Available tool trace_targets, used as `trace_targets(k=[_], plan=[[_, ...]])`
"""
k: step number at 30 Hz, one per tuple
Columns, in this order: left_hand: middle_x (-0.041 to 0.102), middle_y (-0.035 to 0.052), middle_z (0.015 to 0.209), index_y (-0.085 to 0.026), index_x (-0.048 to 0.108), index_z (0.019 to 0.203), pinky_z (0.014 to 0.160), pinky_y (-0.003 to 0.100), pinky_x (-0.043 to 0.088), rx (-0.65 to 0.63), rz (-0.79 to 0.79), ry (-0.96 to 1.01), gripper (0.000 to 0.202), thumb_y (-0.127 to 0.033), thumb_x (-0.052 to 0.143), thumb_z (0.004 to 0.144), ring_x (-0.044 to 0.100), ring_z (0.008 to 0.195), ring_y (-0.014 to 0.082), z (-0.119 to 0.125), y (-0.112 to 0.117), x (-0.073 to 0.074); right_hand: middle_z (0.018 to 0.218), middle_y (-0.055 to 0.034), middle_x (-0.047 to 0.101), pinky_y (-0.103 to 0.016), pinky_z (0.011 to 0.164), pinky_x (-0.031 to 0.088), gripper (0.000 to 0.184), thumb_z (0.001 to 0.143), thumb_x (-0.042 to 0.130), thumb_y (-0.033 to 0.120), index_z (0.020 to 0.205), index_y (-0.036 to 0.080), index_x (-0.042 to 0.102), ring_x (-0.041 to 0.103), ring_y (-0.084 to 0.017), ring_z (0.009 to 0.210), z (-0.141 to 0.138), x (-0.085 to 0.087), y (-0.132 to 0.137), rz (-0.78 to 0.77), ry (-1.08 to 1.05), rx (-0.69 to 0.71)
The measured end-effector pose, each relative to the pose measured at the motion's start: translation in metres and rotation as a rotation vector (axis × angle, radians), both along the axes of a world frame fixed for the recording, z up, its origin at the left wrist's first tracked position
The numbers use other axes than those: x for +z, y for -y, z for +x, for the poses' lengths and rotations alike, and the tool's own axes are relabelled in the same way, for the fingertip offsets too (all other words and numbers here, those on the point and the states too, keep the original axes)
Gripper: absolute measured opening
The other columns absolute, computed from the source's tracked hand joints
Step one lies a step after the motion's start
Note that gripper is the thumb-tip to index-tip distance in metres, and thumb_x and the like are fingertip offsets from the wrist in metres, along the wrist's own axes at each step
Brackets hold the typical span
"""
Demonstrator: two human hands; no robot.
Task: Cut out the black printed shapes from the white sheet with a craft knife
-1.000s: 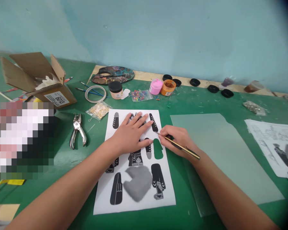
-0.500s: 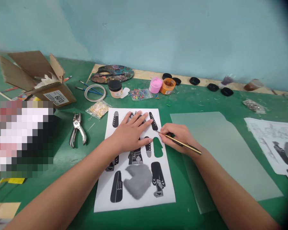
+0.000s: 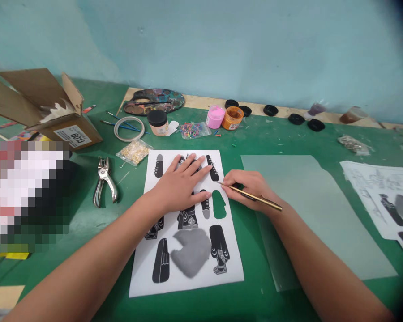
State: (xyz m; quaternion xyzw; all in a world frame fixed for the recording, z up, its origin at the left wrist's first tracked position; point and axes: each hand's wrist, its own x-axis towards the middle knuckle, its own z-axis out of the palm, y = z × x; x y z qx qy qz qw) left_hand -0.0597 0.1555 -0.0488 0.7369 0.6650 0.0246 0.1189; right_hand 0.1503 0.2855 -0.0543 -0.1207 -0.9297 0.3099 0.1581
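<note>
Printed with black puppet-like shapes, a white sheet (image 3: 184, 288) lies in front of me. My left hand (image 3: 179, 181) rests flat on its upper half with fingers spread, covering part of the print. Closed in a pinch, my right hand (image 3: 246, 188) holds a slim gold craft knife (image 3: 262, 202), whose thin tip touches the paper just below the black shape (image 3: 212, 168) at the upper right. A cut-out hole (image 3: 219, 205) beneath that shape lets the green table show through.
A translucent sheet (image 3: 309, 214) lies under my right forearm. To the left are a hole punch (image 3: 104, 181) and an open cardboard box (image 3: 75, 134). Paint jars (image 3: 215, 117), a palette (image 3: 154, 101) and a bag of colored pieces (image 3: 193, 129) stand behind. Another printed sheet (image 3: 366, 179) is at right.
The view has shifted slightly, so most things sit a little further left and higher. Both hands keep nearly the same place on the sheet; the craft knife is still in my right hand.
</note>
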Motion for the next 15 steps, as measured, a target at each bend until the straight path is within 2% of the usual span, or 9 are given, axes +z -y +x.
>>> trace_targets(k=[15], plan=[[0.011, 0.0041, 0.166, -0.025, 0.028, 0.156, 0.123, 0.054, 0.004, -0.009, -0.016, -0.004, 0.073, -0.066, 0.034, 0.096, 0.005, 0.153, 0.0301, -0.0005, -0.0003, 0.0, 0.081, -0.0021, 0.066, -0.027, 0.067, 0.044, 0.011, 0.092, 0.06, 0.024, 0.082, 0.02, 0.058, 0.059, -0.014, 0.071, -0.0002, -0.0001, -0.0028, -0.047, -0.028, 0.031]])
